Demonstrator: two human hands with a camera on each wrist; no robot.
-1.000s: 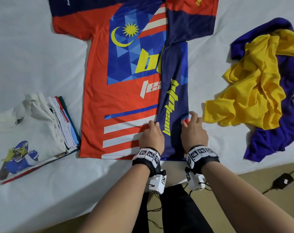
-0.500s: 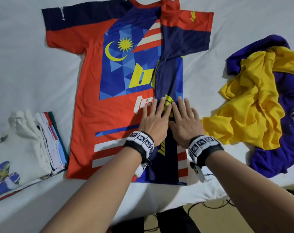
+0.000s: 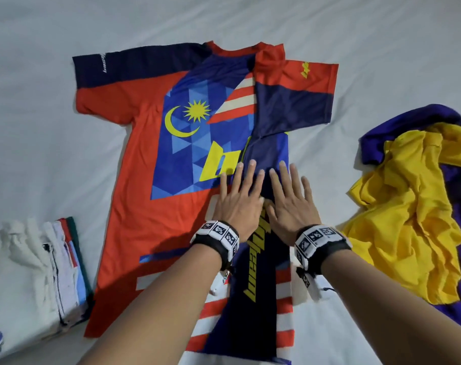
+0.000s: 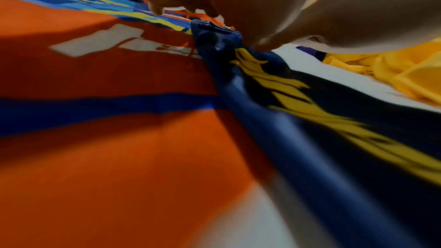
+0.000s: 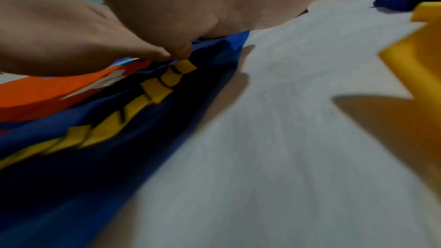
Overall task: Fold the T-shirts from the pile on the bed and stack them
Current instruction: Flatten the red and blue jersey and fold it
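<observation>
1. On the white bed (image 3: 66, 159), the orange-and-blue jersey (image 3: 134, 196) lies spread face up, collar at the far end and hem at the near edge; its long axis runs straight away from the person.
2. Its right side is already folded inward as a dark navy panel (image 3: 263, 299) — a long strip with yellow lettering, lying parallel to that axis from the hem up toward the right sleeve (image 3: 295, 101), which sticks out to the right.
3. Both hands lie flat on this strip about midway along it, side by side and nearly touching: the left hand (image 3: 237, 204) on the strip's inner edge, the right hand (image 3: 292, 206) on its outer part. Fingers are straight, spread and pointing toward the collar; neither holds anything.
4. My judgement: they are smoothing the fold. The unfolded half lies left of the hands, so the left hand is nearer for that fold — the left sleeve (image 3: 113, 77) is flat and well apart.
5. A crumpled yellow and purple pile (image 3: 413, 206) waits at right; the stack of folded shirts (image 3: 45, 259) sits at near left.
</observation>
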